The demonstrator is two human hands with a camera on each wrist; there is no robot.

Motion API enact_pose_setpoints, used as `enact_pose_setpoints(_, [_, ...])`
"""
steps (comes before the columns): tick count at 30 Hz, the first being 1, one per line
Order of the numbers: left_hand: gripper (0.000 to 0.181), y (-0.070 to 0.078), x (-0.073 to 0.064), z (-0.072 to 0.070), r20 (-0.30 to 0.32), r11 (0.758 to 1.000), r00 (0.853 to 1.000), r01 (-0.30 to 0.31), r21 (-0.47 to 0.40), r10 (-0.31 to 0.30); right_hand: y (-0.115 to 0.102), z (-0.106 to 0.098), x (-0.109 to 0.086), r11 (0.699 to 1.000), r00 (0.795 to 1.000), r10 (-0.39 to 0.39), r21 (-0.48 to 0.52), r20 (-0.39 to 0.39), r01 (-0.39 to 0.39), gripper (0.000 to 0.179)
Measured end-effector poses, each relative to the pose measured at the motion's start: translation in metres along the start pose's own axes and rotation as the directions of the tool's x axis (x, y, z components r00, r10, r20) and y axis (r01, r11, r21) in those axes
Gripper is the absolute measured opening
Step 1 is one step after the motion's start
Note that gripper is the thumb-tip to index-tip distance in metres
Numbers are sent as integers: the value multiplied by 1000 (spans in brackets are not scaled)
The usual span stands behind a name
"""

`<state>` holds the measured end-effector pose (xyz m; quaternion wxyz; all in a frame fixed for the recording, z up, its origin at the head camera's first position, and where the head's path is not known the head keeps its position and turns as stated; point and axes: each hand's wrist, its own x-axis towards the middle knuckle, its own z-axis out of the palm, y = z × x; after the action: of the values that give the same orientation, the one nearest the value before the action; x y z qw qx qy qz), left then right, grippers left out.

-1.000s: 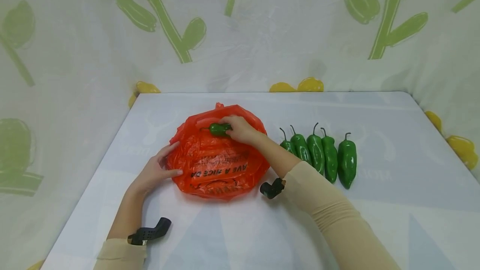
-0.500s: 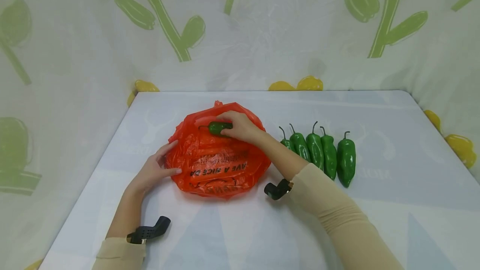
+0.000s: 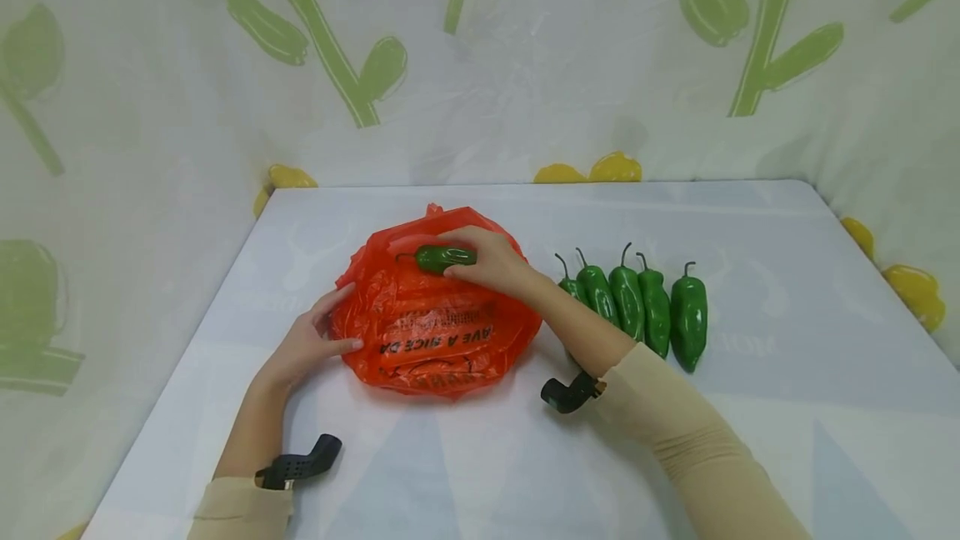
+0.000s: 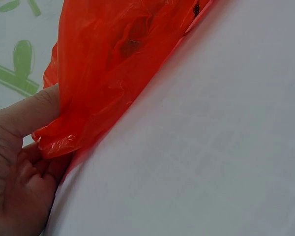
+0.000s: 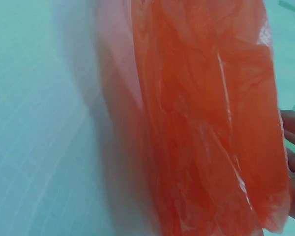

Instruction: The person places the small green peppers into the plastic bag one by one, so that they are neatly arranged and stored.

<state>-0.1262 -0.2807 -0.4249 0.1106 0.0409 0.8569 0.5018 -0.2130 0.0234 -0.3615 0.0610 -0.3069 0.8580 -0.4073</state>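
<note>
A red plastic bag (image 3: 435, 357) with black lettering lies spread on the table in the head view. My left hand (image 3: 300, 348) holds its left edge; in the left wrist view the thumb (image 4: 37, 110) and curled fingers have the plastic between them. A green pepper (image 3: 438, 258) lies on the bag's far part, stem to the left. My right hand (image 3: 491, 261) is around the pepper's right end, fingers above and thumb below, spread apart. In the right wrist view, the bag's side hides the pepper, and only part of the hand shows at the right edge.
To the right of the bag, several green peppers (image 3: 628, 298) stand in a row, stems pointing away; my right forearm partly covers the left ones. The white table (image 3: 787, 315) ends at a patterned curtain (image 3: 570, 65).
My right hand has loosened and shifted slightly right, so more of the pepper shows. The pepper stays in about the same place on the bag. My left hand keeps its hold.
</note>
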Motion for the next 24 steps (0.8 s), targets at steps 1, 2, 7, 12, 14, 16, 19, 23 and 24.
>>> enact_pose_setpoints(1, [87,-1,0,0,0,1000,1000,1,-2,-1,0,-1,-2,1000,1000,0,3,-6,0,50])
enact_pose_setpoints(2, [87,-1,0,1,2,1000,1000,2,-2,-2,0,-2,-5,1000,1000,-2,7,-11,2,50])
enact_pose_setpoints(7, [87,-2,0,2,8,1000,1000,1,-2,-1,-1,-11,-16,998,1000,5,55,-8,-4,53])
enact_pose_setpoints(12, [87,-1,0,2,7,1000,1000,-8,0,8,2,-20,-26,988,1000,29,150,-7,-27,57])
enact_pose_setpoints(14, [87,0,0,2,7,1000,1000,-12,-1,12,2,-23,-29,984,999,36,176,-12,-34,57])
enact_pose_setpoints(16, [86,0,0,2,6,1000,1000,-16,-2,16,2,-27,-32,983,999,43,178,-21,-38,58])
enact_pose_setpoints(19, [86,0,0,2,1,1000,1000,-17,-8,17,3,-33,-37,984,998,49,173,-32,-43,59])
enact_pose_setpoints(23, [86,-1,0,2,-4,1000,1000,-22,-3,22,6,-41,-46,987,998,46,157,-49,-38,59])
enact_pose_setpoints(24, [86,-1,0,1,-4,1000,1000,-24,-3,24,7,-42,-48,987,998,38,159,-54,-29,59])
